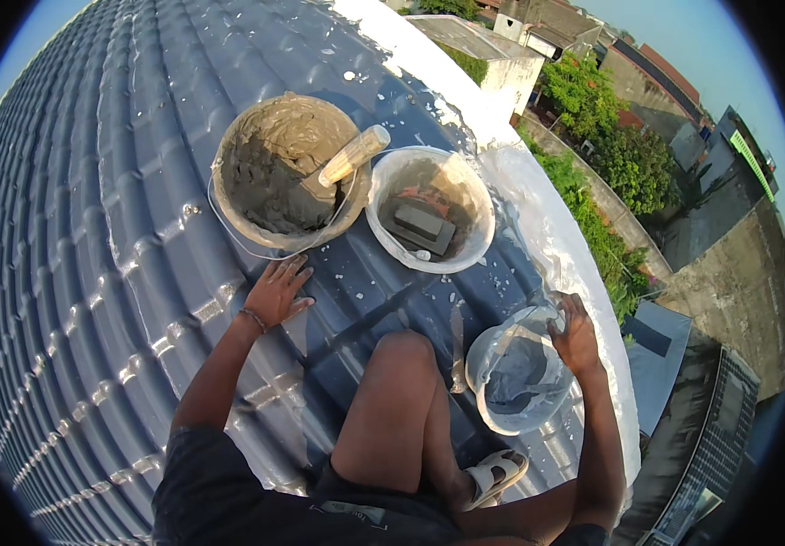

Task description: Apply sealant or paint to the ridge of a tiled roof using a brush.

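My left hand [276, 296] lies with spread fingers on the dark blue roof tiles [197, 259], just below a bucket [349, 218] of thick grey mortar. A tool's wooden handle [353, 156] sticks up out of the mortar; its lower end is hidden. On the right, my right hand [576, 335] has its fingers curled over the rim of a small whitish bucket [504, 424] with grey residue inside. Between the two stands a white bucket [427, 265] holding a grey rectangular block [423, 227] and something reddish.
A white-coated roof edge [538, 214] curves down the right side, with a drop beyond it to greenery [583, 191], walls and lower roofs. My bent knee [402, 359] and sandalled foot [499, 475] are beside the small bucket. White crumbs dot the tiles.
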`<action>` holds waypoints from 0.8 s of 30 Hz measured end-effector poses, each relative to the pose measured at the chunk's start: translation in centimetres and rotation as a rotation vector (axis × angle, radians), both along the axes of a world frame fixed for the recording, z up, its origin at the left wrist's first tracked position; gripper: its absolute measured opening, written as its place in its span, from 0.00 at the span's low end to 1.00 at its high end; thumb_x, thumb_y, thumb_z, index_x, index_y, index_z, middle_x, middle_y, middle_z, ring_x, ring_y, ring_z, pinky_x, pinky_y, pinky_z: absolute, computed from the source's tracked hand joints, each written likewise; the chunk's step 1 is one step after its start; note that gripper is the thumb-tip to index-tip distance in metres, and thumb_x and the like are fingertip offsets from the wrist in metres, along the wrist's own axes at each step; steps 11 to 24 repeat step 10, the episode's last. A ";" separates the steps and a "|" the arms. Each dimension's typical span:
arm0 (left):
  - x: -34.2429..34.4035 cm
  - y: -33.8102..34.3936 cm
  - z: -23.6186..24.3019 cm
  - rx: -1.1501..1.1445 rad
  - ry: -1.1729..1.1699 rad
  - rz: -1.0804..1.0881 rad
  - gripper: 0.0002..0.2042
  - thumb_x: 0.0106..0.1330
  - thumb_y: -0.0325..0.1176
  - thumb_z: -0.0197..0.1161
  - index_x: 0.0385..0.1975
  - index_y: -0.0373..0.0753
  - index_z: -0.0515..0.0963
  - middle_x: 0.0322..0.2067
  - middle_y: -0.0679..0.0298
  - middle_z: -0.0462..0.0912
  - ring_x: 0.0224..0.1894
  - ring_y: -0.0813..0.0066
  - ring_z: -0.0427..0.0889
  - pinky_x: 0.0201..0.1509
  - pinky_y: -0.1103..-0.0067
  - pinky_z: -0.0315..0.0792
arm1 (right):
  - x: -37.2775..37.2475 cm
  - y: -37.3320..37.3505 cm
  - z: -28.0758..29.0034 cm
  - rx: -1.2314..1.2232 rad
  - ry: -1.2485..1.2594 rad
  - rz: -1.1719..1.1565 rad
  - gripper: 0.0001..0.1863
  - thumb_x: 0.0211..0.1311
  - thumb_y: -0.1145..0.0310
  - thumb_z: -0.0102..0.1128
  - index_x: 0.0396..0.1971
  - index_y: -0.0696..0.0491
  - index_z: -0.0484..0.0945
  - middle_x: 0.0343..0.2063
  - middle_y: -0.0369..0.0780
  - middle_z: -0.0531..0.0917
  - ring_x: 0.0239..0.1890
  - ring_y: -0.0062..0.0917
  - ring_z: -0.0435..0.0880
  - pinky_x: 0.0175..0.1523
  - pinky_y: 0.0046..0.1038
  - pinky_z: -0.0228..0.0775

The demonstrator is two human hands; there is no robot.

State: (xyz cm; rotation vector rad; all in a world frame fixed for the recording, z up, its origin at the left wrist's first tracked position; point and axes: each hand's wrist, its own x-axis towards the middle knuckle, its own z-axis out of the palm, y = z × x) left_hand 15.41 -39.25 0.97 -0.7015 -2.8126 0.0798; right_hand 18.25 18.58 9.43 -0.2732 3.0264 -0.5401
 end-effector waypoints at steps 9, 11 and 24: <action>0.2 -1.5 -1.1 -0.049 0.014 0.007 0.34 0.69 0.60 0.47 0.70 0.46 0.58 0.69 0.57 0.59 0.72 0.62 0.55 0.77 0.62 0.44 | 0.4 0.3 -1.5 0.184 0.175 0.029 0.33 0.53 0.70 0.65 0.61 0.55 0.66 0.55 0.50 0.75 0.60 0.44 0.71 0.67 0.41 0.60; 0.1 -1.5 -1.1 -0.038 0.020 0.000 0.34 0.69 0.61 0.46 0.70 0.47 0.58 0.69 0.57 0.59 0.73 0.62 0.54 0.77 0.62 0.44 | 0.6 0.3 -1.7 0.209 0.164 -0.008 0.33 0.53 0.69 0.66 0.60 0.54 0.67 0.55 0.50 0.75 0.60 0.43 0.72 0.67 0.41 0.61; 0.1 -1.5 -1.1 -0.038 0.020 0.000 0.34 0.69 0.61 0.46 0.70 0.47 0.58 0.69 0.57 0.59 0.73 0.62 0.54 0.77 0.62 0.44 | 0.6 0.3 -1.7 0.209 0.164 -0.008 0.33 0.53 0.69 0.66 0.60 0.54 0.67 0.55 0.50 0.75 0.60 0.43 0.72 0.67 0.41 0.61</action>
